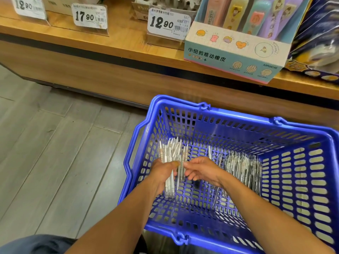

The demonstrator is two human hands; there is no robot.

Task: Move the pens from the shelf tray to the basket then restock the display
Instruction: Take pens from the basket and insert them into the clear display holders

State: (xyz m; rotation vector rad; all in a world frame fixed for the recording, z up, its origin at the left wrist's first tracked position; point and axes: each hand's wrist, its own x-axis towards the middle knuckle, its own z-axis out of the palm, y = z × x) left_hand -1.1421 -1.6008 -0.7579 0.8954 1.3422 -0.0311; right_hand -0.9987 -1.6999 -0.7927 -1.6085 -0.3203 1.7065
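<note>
Head view, looking down into a blue perforated plastic shopping basket [302,180] standing on grey wood-plank flooring [55,143], just in front of a wooden display shelf [119,43].

Inside the basket, near its left wall: left hand [161,173], fingers curled round a bundle of clear-barrelled pens [170,154], the bundle standing roughly upright with its upper ends fanning above the fist and lower ends reaching down toward the basket floor. Just beside it, right hand [201,171], fingers loosely bent and reaching toward the bundle, fingertips at one thin pen hanging next to the bundle; whether actually pinching it, cannot tell. Hands close together, nearly touching.

Toward the basket's right side: a loose heap of more clear pens [242,167] lying on the basket floor, against the right wall. A few stray pens between the heap and the right wrist, one slanting down toward the near wall.

On the shelf top, along its front edge: three white price tags in clear holders, reading 12.90 [29,6], 17.90 [89,16] and 12.90 [167,22]. At the right end, a pastel cardboard display box [234,54] printed with small cartoon foods, holding tall pastel push-erasers [256,13]. Dark blue packaged goods [319,39] at the far right edge.

Bottom left corner: dark blue fabric [36,244], blurred.
</note>
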